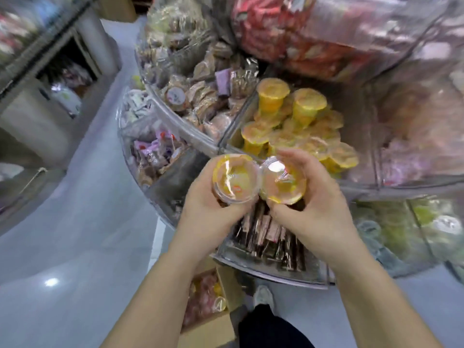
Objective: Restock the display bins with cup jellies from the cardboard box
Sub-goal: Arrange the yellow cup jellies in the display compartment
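Observation:
My left hand (208, 209) grips a yellow cup jelly (234, 180) with its foil lid facing up. My right hand (316, 197) grips a second yellow cup jelly (283, 183) beside it; the two cups touch. Both are held just in front of a clear display bin (233, 126) holding several yellow cup jellies (296, 121), some stacked upright. The cardboard box (213, 322) stands open on the floor below my left forearm, with more cup jellies (206, 295) inside.
Neighbouring clear bins hold wrapped biscuits (198, 79), purple-wrapped sweets (153, 144), dark wrapped bars (273, 237) under my hands, red packets (288, 28) above and green cups (406, 222) at right. Grey floor (75, 234) lies left. My shoe (262, 296) is beside the box.

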